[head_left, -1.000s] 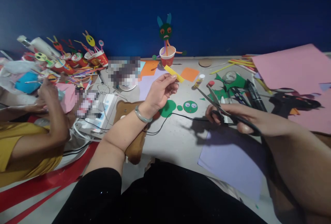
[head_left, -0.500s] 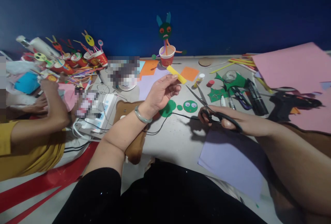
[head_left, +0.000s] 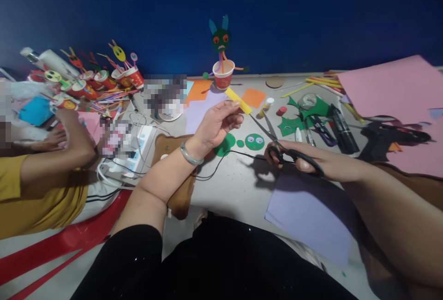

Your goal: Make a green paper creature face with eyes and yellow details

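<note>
Between the thumb and fingers of my left hand is a narrow strip of yellow paper, held above the table. My right hand grips a pair of black-handled scissors with the blades parted. The blade tips reach close to the strip's lower right end; I cannot tell whether they touch it. Beneath my hands lie a green paper circle, a small green dot and a green face with eyes. An orange paper square and a glue stick lie behind the scissors.
A red paper cup with a green-headed figure stands against the blue wall. On the right are green scraps, a glue gun and pink sheets. Purple paper lies in front. A co-worker's arm works left, beside a power strip.
The yellow strip has shifted slightly right and down in my left hand, nearer the scissor tips. The co-worker's arm at left has moved a little.
</note>
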`<action>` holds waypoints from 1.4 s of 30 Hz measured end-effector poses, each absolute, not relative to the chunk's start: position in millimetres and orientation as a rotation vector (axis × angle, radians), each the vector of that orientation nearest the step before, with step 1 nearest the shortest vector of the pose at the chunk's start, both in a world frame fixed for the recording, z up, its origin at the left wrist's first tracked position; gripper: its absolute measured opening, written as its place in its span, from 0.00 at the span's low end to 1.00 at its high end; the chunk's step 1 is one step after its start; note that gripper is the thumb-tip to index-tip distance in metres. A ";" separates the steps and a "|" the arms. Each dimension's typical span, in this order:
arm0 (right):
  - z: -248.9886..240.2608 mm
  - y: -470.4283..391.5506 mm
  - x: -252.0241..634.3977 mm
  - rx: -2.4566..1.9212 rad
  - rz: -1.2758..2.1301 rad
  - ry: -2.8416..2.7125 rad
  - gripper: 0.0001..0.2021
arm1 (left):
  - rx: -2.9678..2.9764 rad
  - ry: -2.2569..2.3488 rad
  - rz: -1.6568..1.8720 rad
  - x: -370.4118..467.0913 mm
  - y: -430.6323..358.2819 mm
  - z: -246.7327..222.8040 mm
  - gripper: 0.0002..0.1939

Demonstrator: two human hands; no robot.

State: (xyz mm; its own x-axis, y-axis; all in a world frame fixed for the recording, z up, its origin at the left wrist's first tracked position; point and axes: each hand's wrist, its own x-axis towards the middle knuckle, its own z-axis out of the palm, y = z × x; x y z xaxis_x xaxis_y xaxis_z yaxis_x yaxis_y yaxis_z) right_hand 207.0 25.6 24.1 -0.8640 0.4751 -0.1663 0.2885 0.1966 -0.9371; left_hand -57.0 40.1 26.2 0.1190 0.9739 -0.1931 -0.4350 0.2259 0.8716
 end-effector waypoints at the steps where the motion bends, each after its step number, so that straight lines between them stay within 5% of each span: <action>1: 24.0 25.6 207.0 -0.738 1.742 -2.302 0.38 | 0.753 0.908 1.182 -57.0 39.9 26.7 0.14; 42: -5.8 1.7 183.1 -0.294 2.121 -1.614 0.34 | 0.945 0.836 1.036 -48.4 27.9 35.6 0.22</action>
